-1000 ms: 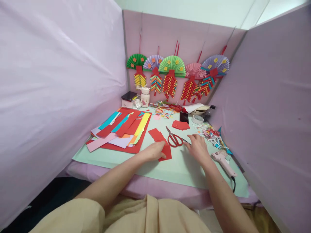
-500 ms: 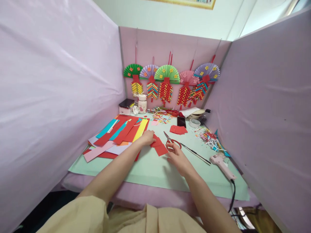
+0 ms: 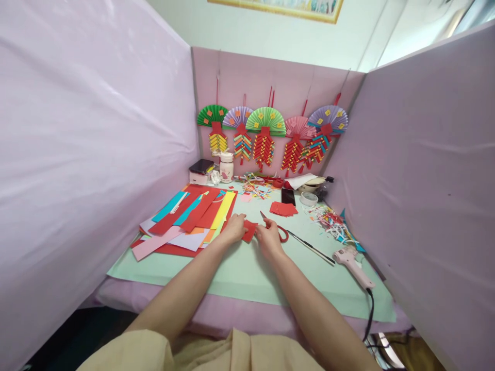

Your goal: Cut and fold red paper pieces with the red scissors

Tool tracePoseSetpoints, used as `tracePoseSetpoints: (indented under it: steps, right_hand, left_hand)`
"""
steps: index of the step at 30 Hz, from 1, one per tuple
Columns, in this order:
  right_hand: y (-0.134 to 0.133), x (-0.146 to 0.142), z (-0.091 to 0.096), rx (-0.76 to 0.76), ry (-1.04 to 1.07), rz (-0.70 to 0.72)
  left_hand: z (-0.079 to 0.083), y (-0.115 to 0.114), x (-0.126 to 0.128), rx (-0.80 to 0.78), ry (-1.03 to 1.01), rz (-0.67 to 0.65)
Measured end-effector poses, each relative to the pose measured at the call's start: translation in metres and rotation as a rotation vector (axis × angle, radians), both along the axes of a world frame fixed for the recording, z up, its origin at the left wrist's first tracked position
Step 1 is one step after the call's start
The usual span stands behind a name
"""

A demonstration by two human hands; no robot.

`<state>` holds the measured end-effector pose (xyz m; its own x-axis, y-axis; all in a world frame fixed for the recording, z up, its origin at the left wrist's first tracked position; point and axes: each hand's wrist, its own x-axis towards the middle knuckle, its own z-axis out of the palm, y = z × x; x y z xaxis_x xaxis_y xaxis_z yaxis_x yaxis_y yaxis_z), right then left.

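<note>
We grasp the red paper between our left hand and right hand, each pinching an edge; the scissors lie partly hidden behind our right hand.

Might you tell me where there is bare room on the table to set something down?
One bare patch lies between the right forearm, the thin rod and the glue gun; another between the rod, stacked red cards and paper scraps. The left is crowded with coloured paper, the back with more scraps, a phone and tape.
</note>
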<state>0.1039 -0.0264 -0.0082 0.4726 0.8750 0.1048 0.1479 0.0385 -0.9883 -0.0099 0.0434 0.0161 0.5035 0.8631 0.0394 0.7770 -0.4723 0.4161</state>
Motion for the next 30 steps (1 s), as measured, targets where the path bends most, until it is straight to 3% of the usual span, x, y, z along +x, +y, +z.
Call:
tracePoseSetpoints:
  steps: [3,6,10,15,23,30]
  right_hand:
    - [0.001,0.003,-0.002,-0.041,0.159,-0.128]
    - [0.001,0.008,0.0,0.044,0.171,-0.063]
    - [0.001,0.015,0.006,0.241,0.117,0.041]
    - [0.001,0.022,0.009,0.32,0.071,0.073]
    - [0.004,0.021,0.0,0.311,-0.185,0.09]
    - [-0.001,0.011,-0.008,0.143,-0.033,0.044]
  left_hand:
    - [0.002,0.0,0.002,-0.137,-0.183,0.002]
    - [0.005,-0.004,0.003,-0.222,-0.422,-0.001]
    - [0.008,-0.011,0.0,-0.137,-0.639,0.016]
    - [0.004,-0.011,-0.004,-0.395,-0.84,-0.055]
    - [0.001,-0.015,0.001,-0.362,-0.783,-0.075]
    - [0.012,-0.026,0.0,-0.36,-0.813,-0.023]
